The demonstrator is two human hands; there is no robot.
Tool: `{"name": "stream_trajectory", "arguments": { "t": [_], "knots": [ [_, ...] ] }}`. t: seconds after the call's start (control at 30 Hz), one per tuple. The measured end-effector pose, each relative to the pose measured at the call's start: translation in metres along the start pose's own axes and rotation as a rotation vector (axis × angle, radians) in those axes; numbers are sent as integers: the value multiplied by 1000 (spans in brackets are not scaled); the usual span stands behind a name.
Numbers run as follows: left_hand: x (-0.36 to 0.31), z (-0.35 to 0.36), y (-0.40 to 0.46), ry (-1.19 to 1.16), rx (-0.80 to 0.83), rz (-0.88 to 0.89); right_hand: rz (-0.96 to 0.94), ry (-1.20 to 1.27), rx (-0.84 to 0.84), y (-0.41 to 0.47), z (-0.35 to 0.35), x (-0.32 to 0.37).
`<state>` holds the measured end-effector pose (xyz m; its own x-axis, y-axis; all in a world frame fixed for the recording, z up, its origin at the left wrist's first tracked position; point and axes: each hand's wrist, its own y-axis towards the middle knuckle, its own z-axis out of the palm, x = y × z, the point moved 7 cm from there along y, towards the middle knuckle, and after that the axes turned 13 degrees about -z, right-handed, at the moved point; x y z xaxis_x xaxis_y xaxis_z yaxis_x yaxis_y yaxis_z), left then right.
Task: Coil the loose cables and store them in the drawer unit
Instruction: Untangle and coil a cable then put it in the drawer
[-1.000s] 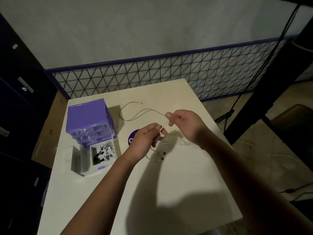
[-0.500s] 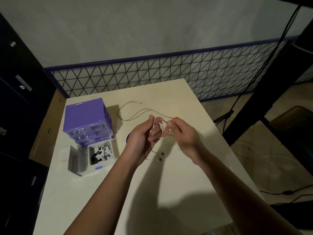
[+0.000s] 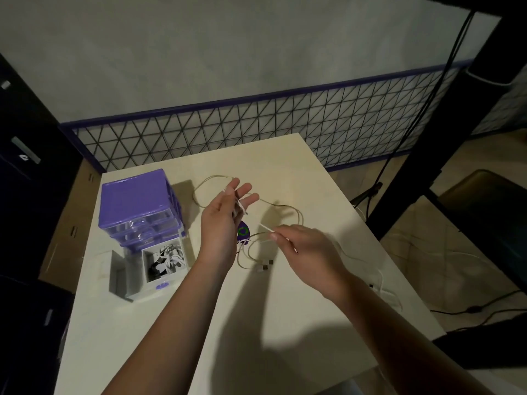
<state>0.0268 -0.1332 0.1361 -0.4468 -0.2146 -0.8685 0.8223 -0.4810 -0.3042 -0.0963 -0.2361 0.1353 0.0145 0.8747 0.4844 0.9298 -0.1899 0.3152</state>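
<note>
One pale table [image 3: 285, 323] stands against a lattice-patterned wall [image 3: 285, 121].

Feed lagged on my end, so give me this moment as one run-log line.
step: coiling white cable | left hand: cable across straight fingers | right hand: pinching cable | bottom drawer: open, holds cables | table
</note>
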Motion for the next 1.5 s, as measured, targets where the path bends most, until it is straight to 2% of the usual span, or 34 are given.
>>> {"name": "stream_trajectory", "arguments": {
  "t": [0.1,0.17,0.27,0.43,0.57,0.73,0.83,0.93,1.03,1.13,1.3,1.5],
  "knots": [
    [-5,2,-1,250,-45,109,-28,-28,68,15,-9,3],
    [-8,7,-3,452,-45,192,17,105,100,27,-15,1],
    [-9,13,-6,740,-9,269,154,436,45,42,-32,-3],
    [-1,10,-7,1035,33,323,153,491,67,58,-52,-5],
    [1,9,-8,976,57,297,153,524,122,60,-51,-10],
    [-2,-3,-5,816,-45,200,136,396,144,55,-39,-22],
    [3,-11,-1,726,-52,121,159,518,108,48,-38,-28],
    [16,-16,7,556,50,-21,135,547,23,47,-45,-33],
    [26,-6,2,403,258,-160,160,429,-71,44,-46,-45],
    [32,8,-9,376,392,-263,232,445,-120,39,-39,-51],
    [32,24,-23,378,458,-339,161,440,-77,33,-25,-37],
    [22,24,-27,304,448,-358,118,554,-102,28,-19,-20]
  ]
}}
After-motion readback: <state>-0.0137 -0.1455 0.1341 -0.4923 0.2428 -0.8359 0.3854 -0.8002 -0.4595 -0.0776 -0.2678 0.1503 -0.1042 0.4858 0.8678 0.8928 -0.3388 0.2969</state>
